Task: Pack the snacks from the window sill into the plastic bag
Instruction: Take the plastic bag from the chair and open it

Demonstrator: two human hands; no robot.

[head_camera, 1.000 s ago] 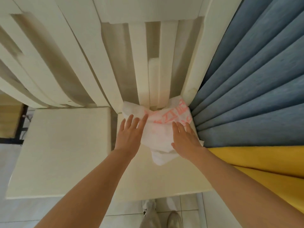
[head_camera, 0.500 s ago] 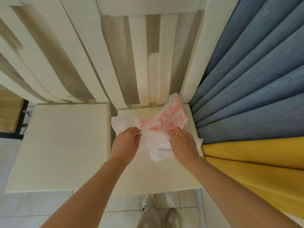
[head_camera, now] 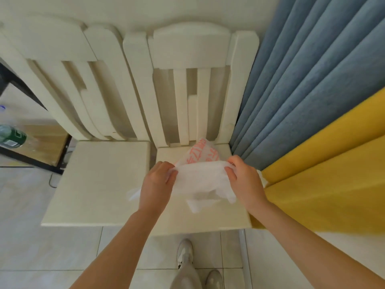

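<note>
- While it hangs stretched between the two hands, the thin white plastic bag (head_camera: 203, 181) is held just above the seat of the right-hand cream chair (head_camera: 210, 223). Its lower folds droop toward the seat, and I cannot tell whether they touch it.
- The left hand (head_camera: 156, 184) has its fingers curled and pinches the bag's top edge at the left end.
- The right hand (head_camera: 246, 182) pinches the same edge at the right end, between thumb and bent fingers.
- Behind the taut edge, the bag's far side rises with large orange-red printed characters (head_camera: 200, 157) on it; they are creased and blurred and cannot be read.
- A second cream chair (head_camera: 100, 184) stands just beside the first on its left. Both have slatted backs.
- A blue curtain (head_camera: 302, 80) hangs in folds just right of the right-hand chair's back, and a yellow curtain (head_camera: 333, 180) below it reaches the seat's right edge.
- At the far left, a green bottle (head_camera: 12, 135) rests on a wooden table (head_camera: 43, 142) with a black frame. Its label shows a white patch, with print too small to read.
- Two light shoes (head_camera: 184, 252) stand on pale floor tiles (head_camera: 41, 247) near the bottom edge.
</note>
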